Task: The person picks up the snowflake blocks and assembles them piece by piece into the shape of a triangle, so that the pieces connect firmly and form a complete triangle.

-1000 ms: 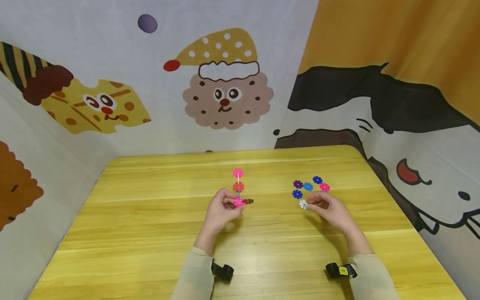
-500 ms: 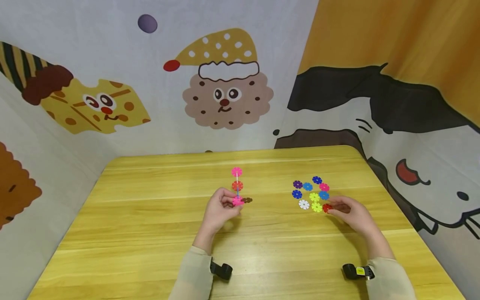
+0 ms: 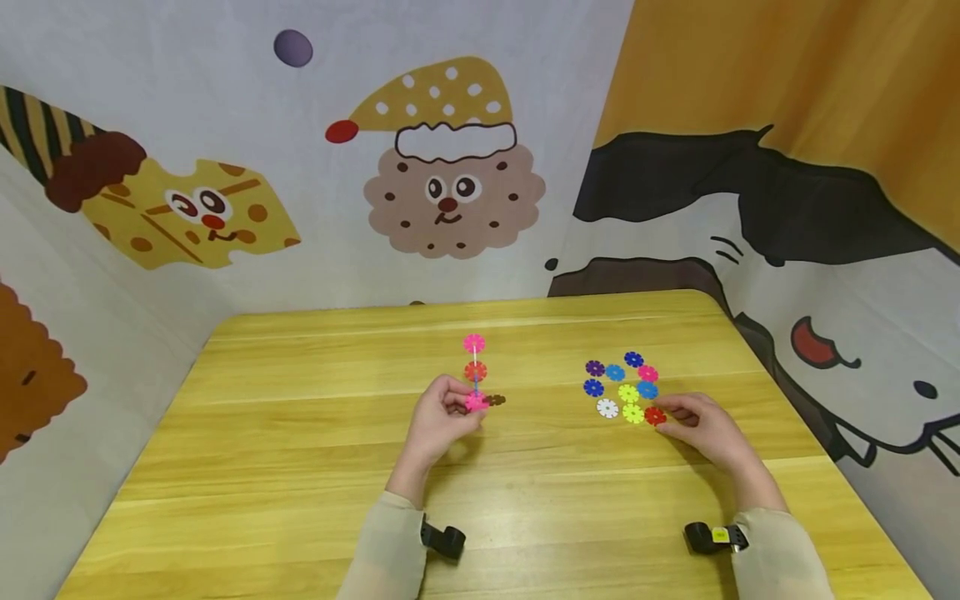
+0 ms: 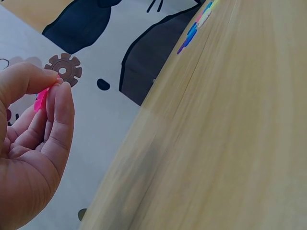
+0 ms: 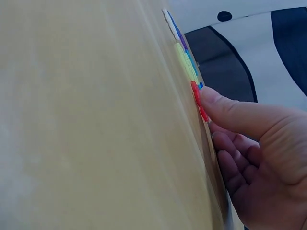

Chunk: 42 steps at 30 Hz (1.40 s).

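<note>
In the head view my left hand pinches the pink lower end of a chain of notched plastic discs. That chain runs upward through blue, red and white pieces to a pink disc, and a brown disc joins at its right side. The left wrist view shows thumb and fingertips on pink plastic beside the brown disc. My right hand is at the right edge of a flat red disc, thumb and fingertip spread at its rim. In the right wrist view the thumb overlaps this red disc.
Loose discs lie grouped left of and beyond my right hand: white, yellow, purple, pink and several blues. The wooden table ends at a cartoon-printed curtain.
My right hand has moved right from the white disc to the red one, uncovering the yellow discs. The white disc now lies apart from it. My left hand keeps its hold, almost unmoved.
</note>
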Available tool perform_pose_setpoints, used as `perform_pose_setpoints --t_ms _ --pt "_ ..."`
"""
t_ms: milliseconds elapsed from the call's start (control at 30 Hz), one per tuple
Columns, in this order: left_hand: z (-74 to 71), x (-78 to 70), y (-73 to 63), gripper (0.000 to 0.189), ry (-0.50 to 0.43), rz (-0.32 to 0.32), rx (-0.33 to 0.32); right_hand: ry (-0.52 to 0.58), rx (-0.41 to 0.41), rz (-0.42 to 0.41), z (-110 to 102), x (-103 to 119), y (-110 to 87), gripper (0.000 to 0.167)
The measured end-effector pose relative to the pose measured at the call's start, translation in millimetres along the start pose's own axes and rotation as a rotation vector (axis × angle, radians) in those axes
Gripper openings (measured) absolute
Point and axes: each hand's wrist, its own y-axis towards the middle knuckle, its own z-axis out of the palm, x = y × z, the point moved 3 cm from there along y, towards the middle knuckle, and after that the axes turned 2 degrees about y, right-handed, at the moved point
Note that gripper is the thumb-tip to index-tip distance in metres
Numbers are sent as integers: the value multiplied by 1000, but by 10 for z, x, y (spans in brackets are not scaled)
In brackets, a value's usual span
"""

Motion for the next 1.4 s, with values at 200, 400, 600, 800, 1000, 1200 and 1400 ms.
perform_pose_setpoints --t_ms 200,400,600,800,1000,1200,1400 --pt "1 -254 -97 35 -8 8 24 -24 17 26 26 -15 23 37" --pt "2 -299 -123 34 -12 14 29 -25 28 30 43 -15 46 31" --pt "4 -305 -120 34 -13 14 30 -4 23 33 51 -16 52 30" --pt "8 -119 -42 35 -7 -2 19 24 23 48 58 -2 46 29" --pt "14 10 -6 37 -15 10 10 17 -17 37 81 92 33 20" --pt "8 25 -8 37 -13 23 7 171 -25 32 223 400 94 14" --pt "4 27 -8 37 -14 18 9 305 -6 -32 487 804 225 15"
